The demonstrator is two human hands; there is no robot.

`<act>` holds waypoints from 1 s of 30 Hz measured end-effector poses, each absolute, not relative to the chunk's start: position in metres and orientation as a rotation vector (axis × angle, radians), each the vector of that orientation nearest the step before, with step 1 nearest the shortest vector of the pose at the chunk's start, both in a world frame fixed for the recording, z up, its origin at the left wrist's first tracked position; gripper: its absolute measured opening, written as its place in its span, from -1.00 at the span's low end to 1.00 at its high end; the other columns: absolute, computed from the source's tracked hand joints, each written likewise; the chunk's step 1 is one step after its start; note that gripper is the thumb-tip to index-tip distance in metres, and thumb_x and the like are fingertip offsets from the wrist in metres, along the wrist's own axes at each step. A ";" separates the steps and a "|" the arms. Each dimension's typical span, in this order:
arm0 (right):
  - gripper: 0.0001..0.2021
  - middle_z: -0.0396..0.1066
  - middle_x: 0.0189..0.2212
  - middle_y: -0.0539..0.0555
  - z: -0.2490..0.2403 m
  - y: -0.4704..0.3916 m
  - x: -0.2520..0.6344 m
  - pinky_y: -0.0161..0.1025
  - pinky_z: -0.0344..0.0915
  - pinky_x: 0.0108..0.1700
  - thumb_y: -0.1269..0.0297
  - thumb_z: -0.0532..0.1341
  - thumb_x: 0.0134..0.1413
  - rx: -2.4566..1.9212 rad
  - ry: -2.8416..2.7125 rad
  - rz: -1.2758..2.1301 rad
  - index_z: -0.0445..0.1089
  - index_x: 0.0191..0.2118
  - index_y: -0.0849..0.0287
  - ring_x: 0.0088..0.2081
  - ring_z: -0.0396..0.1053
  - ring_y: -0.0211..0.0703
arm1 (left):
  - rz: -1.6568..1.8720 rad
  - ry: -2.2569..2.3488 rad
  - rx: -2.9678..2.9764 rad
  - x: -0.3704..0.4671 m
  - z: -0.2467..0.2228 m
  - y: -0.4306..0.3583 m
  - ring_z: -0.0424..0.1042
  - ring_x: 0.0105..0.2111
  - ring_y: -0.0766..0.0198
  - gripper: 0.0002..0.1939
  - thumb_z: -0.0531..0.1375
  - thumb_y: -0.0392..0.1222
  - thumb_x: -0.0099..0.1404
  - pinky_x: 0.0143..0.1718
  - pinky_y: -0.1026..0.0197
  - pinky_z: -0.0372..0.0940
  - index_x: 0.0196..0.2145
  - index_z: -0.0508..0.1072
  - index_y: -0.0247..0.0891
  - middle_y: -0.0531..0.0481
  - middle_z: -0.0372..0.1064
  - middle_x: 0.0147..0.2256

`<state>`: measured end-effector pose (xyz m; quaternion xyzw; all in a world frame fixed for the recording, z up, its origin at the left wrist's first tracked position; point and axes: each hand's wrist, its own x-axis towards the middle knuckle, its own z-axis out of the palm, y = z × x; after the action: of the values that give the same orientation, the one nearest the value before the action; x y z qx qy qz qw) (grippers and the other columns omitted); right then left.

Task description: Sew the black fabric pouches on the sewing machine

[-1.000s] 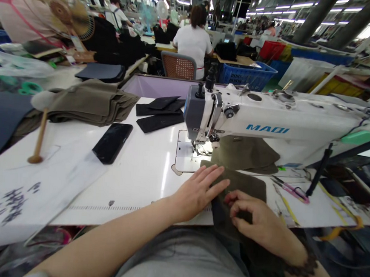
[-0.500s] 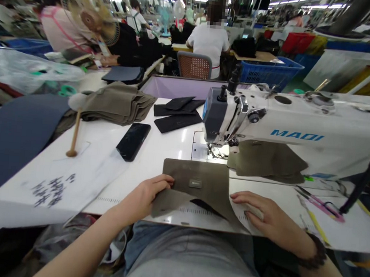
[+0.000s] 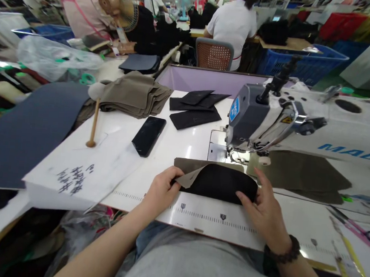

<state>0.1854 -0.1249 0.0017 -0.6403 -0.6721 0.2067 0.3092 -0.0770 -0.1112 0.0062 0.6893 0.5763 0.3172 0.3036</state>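
Observation:
A fabric piece point(image 3: 223, 183), olive on one side and black on the other, lies folded over in front of the sewing machine point(image 3: 254, 114). Its black side faces up, and an olive strip shows along the back edge. My left hand point(image 3: 164, 189) pinches its left end, where a corner turns up to show olive. At the right end, the thumb of my right hand point(image 3: 264, 213) lies on the black side while the fingers reach behind the fold. Just beyond the cloth is the presser foot point(image 3: 236, 156). More olive pieces point(image 3: 306, 176) lie beneath the machine arm.
Black flat pieces point(image 3: 195, 116) and a phone point(image 3: 149, 136) lie left of the machine. Farther left are stacked olive cloth point(image 3: 132, 94), a wooden-handled stick point(image 3: 94, 125) and marked white paper point(image 3: 81, 190). Pink-handled scissors point(image 3: 359, 229) rest at right. A person point(image 3: 230, 29) sits ahead.
The fabric has been folded up and away from me, so its black side now covers the small label. Both hands have moved with its edges. My view has turned left.

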 end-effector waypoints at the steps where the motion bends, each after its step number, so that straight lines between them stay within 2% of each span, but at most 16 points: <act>1: -0.48 0.42 -0.46 0.03 0.001 -0.125 0.187 -0.26 0.33 -0.49 0.14 0.11 0.02 -1.664 -1.840 0.499 0.11 0.11 0.19 -0.53 0.36 -0.18 | 0.870 1.543 1.782 -0.077 0.004 -0.111 0.35 -0.43 0.36 -0.78 0.02 -0.44 0.08 -0.35 0.28 0.27 -0.31 0.30 -0.25 0.07 0.33 -0.40; 4: -0.72 0.44 -0.33 0.07 0.002 -0.124 0.190 -0.23 0.33 -0.23 0.18 0.06 0.07 -1.530 -1.994 0.361 0.39 -0.15 0.11 -0.25 0.39 -0.12 | 0.982 1.532 1.701 -0.077 -0.002 -0.112 0.32 -0.50 0.42 -0.60 0.04 -0.38 0.14 -0.40 0.30 0.28 -0.04 0.13 -0.23 0.03 0.29 -0.30; 6: -0.74 0.44 -0.34 0.06 0.004 -0.123 0.191 -0.27 0.33 -0.23 0.20 0.04 0.09 -1.492 -2.034 0.313 0.43 -0.21 0.09 -0.22 0.38 -0.13 | 1.022 1.514 1.726 -0.079 -0.003 -0.111 0.33 -0.47 0.42 -0.53 0.02 -0.38 0.17 -0.36 0.28 0.29 0.04 0.04 -0.21 -0.02 0.25 -0.21; 9: -0.73 0.43 -0.39 0.06 0.006 -0.121 0.189 -0.33 0.33 -0.33 0.20 0.04 0.10 -1.484 -2.085 0.308 0.45 -0.23 0.10 -0.31 0.40 -0.18 | 1.012 1.493 1.864 -0.083 -0.001 -0.110 0.35 -0.33 0.35 -0.67 -0.01 -0.39 0.21 -0.29 0.25 0.30 -0.06 0.22 -0.22 -0.06 0.24 -0.18; 11: -0.73 0.42 -0.37 0.07 0.006 -0.121 0.187 -0.33 0.33 -0.33 0.19 0.04 0.10 -1.491 -2.109 0.287 0.44 -0.21 0.11 -0.33 0.40 -0.19 | 0.985 1.462 1.948 -0.085 0.002 -0.109 0.34 -0.32 0.34 -0.75 -0.04 -0.40 0.23 -0.32 0.27 0.31 -0.21 0.36 -0.24 -0.07 0.26 -0.22; 13: -0.70 0.41 -0.31 0.10 0.005 -0.121 0.184 -0.31 0.32 -0.28 0.21 0.03 0.10 -1.511 -2.111 0.245 0.40 -0.13 0.15 -0.27 0.39 -0.18 | 0.950 1.452 1.979 -0.086 0.003 -0.109 0.35 -0.33 0.33 -0.74 -0.04 -0.40 0.23 -0.32 0.27 0.32 -0.27 0.41 -0.27 -0.07 0.28 -0.25; 17: -0.65 0.38 -0.24 0.13 0.001 -0.119 0.180 -0.31 0.30 -0.22 0.26 0.00 0.12 -1.560 -2.075 0.199 0.30 -0.01 0.22 -0.21 0.36 -0.17 | 0.849 1.504 2.007 -0.089 0.005 -0.110 0.36 -0.29 0.28 -0.77 0.04 -0.38 0.19 -0.24 0.21 0.33 -0.22 0.41 -0.31 -0.08 0.31 -0.29; 23: -0.70 0.34 -0.37 0.07 -0.001 -0.115 0.177 -0.33 0.29 -0.39 0.23 -0.02 0.12 -1.620 -2.071 0.279 0.40 -0.15 0.14 -0.36 0.36 -0.22 | 0.710 1.587 1.992 -0.088 0.008 -0.109 0.35 -0.30 0.27 -0.68 0.06 -0.40 0.16 -0.24 0.18 0.35 -0.10 0.34 -0.35 -0.09 0.28 -0.24; 30: -0.61 0.29 -0.40 0.09 -0.003 -0.110 0.175 -0.25 0.29 -0.35 0.16 -0.07 0.12 -1.735 -2.097 0.278 0.35 -0.06 0.19 -0.35 0.33 -0.16 | 0.635 1.618 1.967 -0.086 0.013 -0.107 0.34 -0.28 0.26 -0.67 0.05 -0.40 0.16 -0.20 0.16 0.33 -0.09 0.32 -0.32 -0.08 0.24 -0.24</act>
<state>0.1750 -0.1099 -0.0033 -0.6211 -0.7507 0.0996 0.2017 -0.0858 -0.1074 0.0133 0.7245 0.5960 0.2337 0.2553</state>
